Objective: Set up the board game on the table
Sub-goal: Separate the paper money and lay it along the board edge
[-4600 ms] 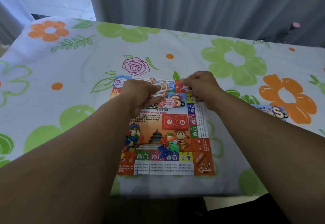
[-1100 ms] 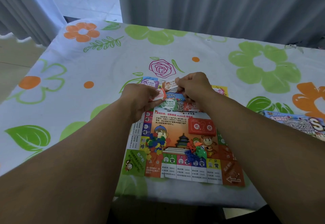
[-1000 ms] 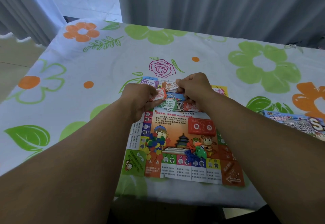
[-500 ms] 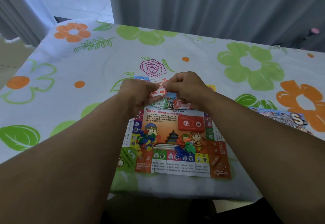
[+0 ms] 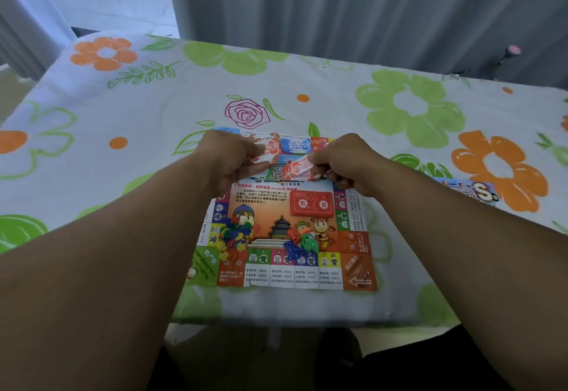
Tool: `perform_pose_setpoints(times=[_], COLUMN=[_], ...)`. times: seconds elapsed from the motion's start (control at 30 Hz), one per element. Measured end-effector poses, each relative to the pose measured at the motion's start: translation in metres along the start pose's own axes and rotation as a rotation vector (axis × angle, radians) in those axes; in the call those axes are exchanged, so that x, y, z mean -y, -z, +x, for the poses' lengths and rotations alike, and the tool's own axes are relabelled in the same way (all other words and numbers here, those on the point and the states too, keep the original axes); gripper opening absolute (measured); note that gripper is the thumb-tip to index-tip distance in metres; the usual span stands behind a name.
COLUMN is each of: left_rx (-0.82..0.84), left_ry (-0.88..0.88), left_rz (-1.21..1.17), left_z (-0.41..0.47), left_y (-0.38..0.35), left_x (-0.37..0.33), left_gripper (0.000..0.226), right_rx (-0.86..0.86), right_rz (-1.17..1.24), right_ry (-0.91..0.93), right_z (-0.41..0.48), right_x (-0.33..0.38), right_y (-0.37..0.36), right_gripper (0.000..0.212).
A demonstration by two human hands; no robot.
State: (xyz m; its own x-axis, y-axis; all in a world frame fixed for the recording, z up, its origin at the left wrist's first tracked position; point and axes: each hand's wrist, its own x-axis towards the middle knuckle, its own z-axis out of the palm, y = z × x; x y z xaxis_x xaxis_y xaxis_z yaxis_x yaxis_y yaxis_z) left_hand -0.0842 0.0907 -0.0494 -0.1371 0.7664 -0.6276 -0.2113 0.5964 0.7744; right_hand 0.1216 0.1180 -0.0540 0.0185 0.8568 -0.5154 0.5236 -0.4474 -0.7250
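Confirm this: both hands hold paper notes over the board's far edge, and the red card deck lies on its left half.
No: the head view shows the red card deck on the right half of the board. The left hand and right hand hold paper notes over its far edge.

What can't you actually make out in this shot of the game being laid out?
All in the head view:
- Board: the far edge is hidden behind the left hand and right hand.
- Paper notes pinched by both hands: blurred, so the values are unreadable.
- Board squares: the print is too small to read.
- Game box: partly covered by the right forearm.
- Plastic pieces: heaped, so they can't be counted.
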Motion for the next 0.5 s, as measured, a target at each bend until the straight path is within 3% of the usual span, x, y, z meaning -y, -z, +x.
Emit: perform_pose_setpoints(times=[0.2,0.5], left_rx=[0.013,0.021], left_ry=[-0.008,0.010], left_rz=[0.033,0.053], left_z=[-0.0011,0.0007], left_y=[-0.0076,-0.0102], left_x=[0.0022,0.0033], left_gripper=[0.017,0.026], right_rx=[0.005,0.016], right_rz=[-0.056,-0.094], right_ry=[-0.019,-0.064], right_z=[-0.0001,0.0037], right_x=[-0.0014,-0.0026], right_y=[-0.0042,0.0003], right_gripper=[0.026,0.022])
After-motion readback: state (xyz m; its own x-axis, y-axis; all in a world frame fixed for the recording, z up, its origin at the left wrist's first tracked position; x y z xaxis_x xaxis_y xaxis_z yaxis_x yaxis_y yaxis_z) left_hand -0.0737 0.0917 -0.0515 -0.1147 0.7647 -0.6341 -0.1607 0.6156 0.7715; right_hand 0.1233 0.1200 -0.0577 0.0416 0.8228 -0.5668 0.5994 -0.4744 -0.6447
